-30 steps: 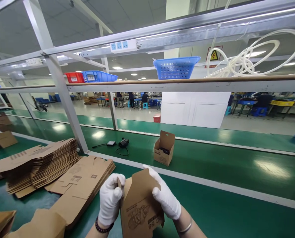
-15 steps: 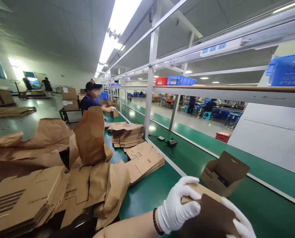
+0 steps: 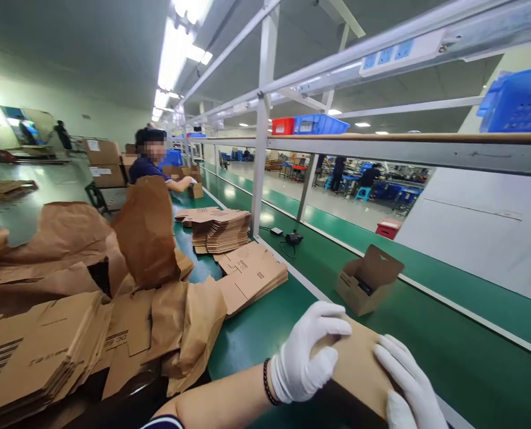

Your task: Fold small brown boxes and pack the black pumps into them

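Note:
A brown cardboard box (image 3: 359, 364) is between my two white-gloved hands at the lower right. My left hand (image 3: 308, 351) grips its left side, the fingers over the top edge and the thumb on the near side. On the opposite side, my right hand (image 3: 408, 378) is closed around the box, its fingers along the top edge. The underside and lower part of the box lie outside the view. Beyond it, an open-topped carton (image 3: 359, 292) with a dark item inside stands on the green belt.
Flat cardboard blanks (image 3: 252, 274) and a stack (image 3: 225, 229) lie on the green bench (image 3: 243, 351). Brown wrapping paper (image 3: 144, 232) and more blanks (image 3: 37, 345) are at the left. A metal post (image 3: 261, 131) rises beside the belt. A co-worker (image 3: 149, 158) reaches toward a small box.
The dark flap that stood up on the held box is now down, and its top shows as a flat brown face. The view has shifted, and the open carton appears farther left.

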Demonstrator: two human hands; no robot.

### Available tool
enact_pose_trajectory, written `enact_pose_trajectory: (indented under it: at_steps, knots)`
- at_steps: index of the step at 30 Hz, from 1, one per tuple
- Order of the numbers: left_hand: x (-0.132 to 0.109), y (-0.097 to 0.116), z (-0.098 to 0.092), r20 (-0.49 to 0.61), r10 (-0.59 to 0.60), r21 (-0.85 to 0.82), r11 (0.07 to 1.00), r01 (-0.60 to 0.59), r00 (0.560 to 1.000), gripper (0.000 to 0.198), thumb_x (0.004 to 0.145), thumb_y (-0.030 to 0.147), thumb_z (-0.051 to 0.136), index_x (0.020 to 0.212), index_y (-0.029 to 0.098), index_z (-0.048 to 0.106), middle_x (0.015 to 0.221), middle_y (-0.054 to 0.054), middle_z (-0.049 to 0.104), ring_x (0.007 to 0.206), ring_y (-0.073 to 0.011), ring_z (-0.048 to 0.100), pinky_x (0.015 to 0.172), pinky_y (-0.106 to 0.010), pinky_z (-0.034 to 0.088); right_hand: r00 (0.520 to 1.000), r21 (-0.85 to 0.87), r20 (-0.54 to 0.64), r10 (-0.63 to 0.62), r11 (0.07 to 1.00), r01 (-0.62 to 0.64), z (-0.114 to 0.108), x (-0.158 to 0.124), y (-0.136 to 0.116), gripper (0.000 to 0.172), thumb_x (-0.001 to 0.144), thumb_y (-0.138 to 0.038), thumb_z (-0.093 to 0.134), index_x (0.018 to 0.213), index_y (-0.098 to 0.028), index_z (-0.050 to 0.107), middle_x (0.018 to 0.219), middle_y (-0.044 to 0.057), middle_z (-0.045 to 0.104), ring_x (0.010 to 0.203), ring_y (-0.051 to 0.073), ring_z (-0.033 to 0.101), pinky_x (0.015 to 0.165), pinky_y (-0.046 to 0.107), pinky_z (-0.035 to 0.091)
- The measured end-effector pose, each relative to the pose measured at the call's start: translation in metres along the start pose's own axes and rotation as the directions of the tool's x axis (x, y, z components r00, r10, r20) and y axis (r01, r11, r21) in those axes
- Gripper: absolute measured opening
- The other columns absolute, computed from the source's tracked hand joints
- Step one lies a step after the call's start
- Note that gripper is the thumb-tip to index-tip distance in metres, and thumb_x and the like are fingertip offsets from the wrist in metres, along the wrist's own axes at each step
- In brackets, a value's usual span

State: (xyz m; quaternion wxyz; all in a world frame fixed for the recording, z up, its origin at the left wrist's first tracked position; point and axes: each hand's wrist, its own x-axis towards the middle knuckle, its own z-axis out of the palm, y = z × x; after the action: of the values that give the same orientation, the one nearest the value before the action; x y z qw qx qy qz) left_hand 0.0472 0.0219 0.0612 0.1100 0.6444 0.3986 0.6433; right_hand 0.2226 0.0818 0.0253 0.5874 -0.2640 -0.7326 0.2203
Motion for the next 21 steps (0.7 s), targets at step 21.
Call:
enact_pose_trajectory:
  at_steps: [21]
  knots:
    - [-0.001, -0.012, -0.009, 0.142, -0.126, 0.04, 0.992, 0.122, 0.982, 0.04, 0.084, 0.05, 0.064, 0.109, 0.02, 0.065, 0.155, -0.016, 0.037, 0.135, -0.0365, 0.045, 0.109, -0.055, 0.04, 0.989, 0.033, -0.002, -0.149, 0.988, 0.149, -0.005, 0.015, -0.019, 0.013, 0.092, -0.029, 0.053, 0.092, -0.024, 0.065, 0.115, 0.01, 0.065, 0.127, 0.035, 0.053, 0.102, 0.061, 0.044]
